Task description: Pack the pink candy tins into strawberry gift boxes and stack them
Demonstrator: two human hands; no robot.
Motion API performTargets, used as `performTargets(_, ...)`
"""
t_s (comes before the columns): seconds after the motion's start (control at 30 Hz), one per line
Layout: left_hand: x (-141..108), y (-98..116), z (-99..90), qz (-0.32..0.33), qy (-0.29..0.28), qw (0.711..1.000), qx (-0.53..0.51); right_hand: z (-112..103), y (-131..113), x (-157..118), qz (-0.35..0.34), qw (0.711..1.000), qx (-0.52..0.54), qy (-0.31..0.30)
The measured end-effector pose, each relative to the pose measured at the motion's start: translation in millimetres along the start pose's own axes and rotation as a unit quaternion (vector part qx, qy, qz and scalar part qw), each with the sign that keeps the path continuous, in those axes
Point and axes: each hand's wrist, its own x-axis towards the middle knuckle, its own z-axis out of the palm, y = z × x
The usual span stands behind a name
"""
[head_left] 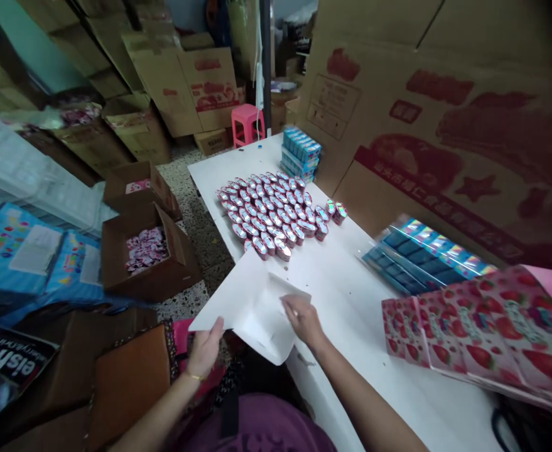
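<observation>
A white card piece with folded panels, like a partly folded box with its blank side up, is held over the table's near edge. My left hand pinches its lower left corner between thumb and fingers. My right hand is closed at its right panel, with the fingertips curled over the card; part of the grip is hidden. Just beyond the card stand many small round tubs with shiny lids and reddish sides, packed in rows on the white table.
Pink strawberry-print boxes and a clear-wrapped blue pack lie at the right. Blue packs are stacked at the far end. A tall carton walls the right side. On the left floor stand open cartons; a pink stool is behind.
</observation>
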Motion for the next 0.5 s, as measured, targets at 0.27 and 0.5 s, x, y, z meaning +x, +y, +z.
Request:
performTargets(0.27, 45.7, 16.4, -86.1, -0.127, 0.036, 0.978, -0.159, 33.4, -39.1, 177.4, 0.148, 0.981, -0.095, 0.08)
performTargets(0.5, 82.6, 12.8, -110.0, -0.145, -0.02, 0.976, -0.163, 73.9, -47.0, 214.6, 0.154, 0.96, -0.23, 0.029)
